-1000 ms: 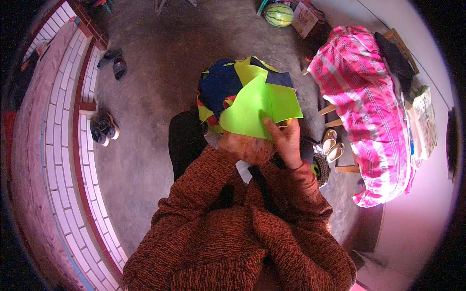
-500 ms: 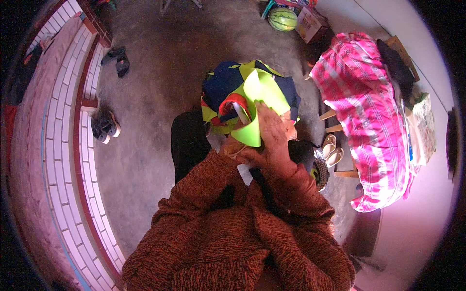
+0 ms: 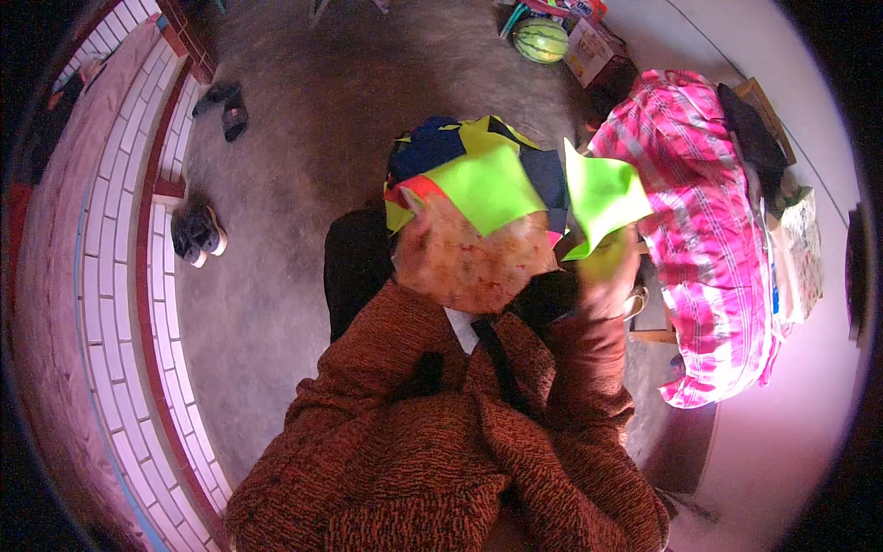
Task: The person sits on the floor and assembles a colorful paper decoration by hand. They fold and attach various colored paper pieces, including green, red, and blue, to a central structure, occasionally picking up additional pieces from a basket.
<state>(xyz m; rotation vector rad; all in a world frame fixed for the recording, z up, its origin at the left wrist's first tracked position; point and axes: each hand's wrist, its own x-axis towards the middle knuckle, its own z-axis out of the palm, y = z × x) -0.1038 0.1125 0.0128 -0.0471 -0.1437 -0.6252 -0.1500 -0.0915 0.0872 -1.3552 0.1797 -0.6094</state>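
A bright yellow-green piece of fabric hangs in the air at the right. My right hand is closed on its lower end, and motion blurs the fingers. My left hand is closed round the end of an orange-red piece at the left side of my lap. Between the hands lies a pale pinkish, red-spotted surface; its kind is unclear. Just beyond it, another yellow-green piece lies flat over a heap of dark navy and yellow-green fabric.
A pink-and-white checked cloth covers a wooden-legged piece of furniture on the right. Beyond are a striped watermelon and a cardboard box. Dark shoes and slippers stand by the white brick-patterned side at the left.
My hands have separated. The right has swung rightward with a yellow-green piece, while the left has shifted slightly left and away from me. The spotted surface between them is now uncovered.
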